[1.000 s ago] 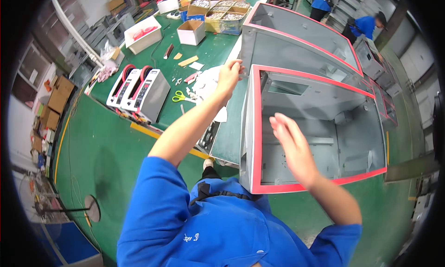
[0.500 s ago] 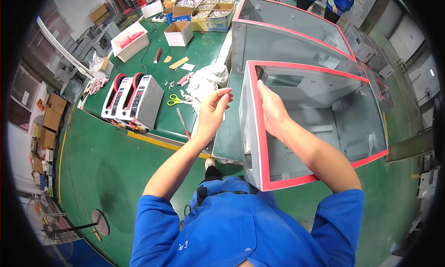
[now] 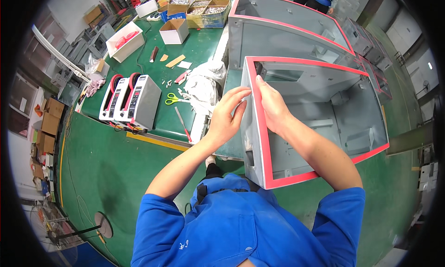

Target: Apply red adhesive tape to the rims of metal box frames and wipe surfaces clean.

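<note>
Tape dispensers (image 3: 132, 100): two grey machines with red reels, well left of the cabinet, on the green bench (image 3: 153, 123).
Scissors (image 3: 172, 98): yellow-handled, between the dispensers and the cabinet, beside a crumpled white bag (image 3: 204, 84).
Left hand (image 3: 227, 114): our fingers are loosely curled just outside the cabinet's left wall, tips at the rim; whether they pinch anything we cannot tell.
Right hand (image 3: 273, 107): flat along the red strip (image 3: 262, 128), fingers together, pressing and not clasping.
Cabinet (image 3: 324, 114): open grey sheet-metal box straight before us, red-edged.
Handling: we judge it stiff, heavy and sharp-edged; hold by the rim. The strip looks soft and pliable.
</note>
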Demonstrator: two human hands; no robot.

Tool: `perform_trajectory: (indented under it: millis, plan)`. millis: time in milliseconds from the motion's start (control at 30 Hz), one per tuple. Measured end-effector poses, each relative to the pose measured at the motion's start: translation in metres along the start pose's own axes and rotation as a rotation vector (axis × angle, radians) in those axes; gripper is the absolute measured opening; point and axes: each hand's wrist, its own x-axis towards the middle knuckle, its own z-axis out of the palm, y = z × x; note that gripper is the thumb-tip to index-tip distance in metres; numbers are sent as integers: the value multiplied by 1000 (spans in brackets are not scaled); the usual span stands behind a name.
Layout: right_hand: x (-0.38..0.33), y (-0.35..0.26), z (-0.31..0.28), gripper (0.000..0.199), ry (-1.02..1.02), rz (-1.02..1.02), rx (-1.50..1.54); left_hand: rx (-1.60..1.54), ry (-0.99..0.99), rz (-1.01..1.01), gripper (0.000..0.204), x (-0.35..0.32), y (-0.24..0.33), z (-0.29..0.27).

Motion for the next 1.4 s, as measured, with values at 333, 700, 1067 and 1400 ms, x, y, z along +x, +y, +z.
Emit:
perform_trajectory:
  millis: [333,700,1067,1400]
  plan:
    - [-3,-3,3,46,-7,-11,25,265,-91,275,44,1,1,8]
    - [-8,-6,9,56,58,-21,-32,398,-107,385,47,-4,-1,11]
    - [-5,-9,-6,58,49,-46,-18,497,-108,474,41,-3,-6,12]
    - [-91,-38,-46,54,-42,-134,-85,569,-124,503,45,37,-38,5]
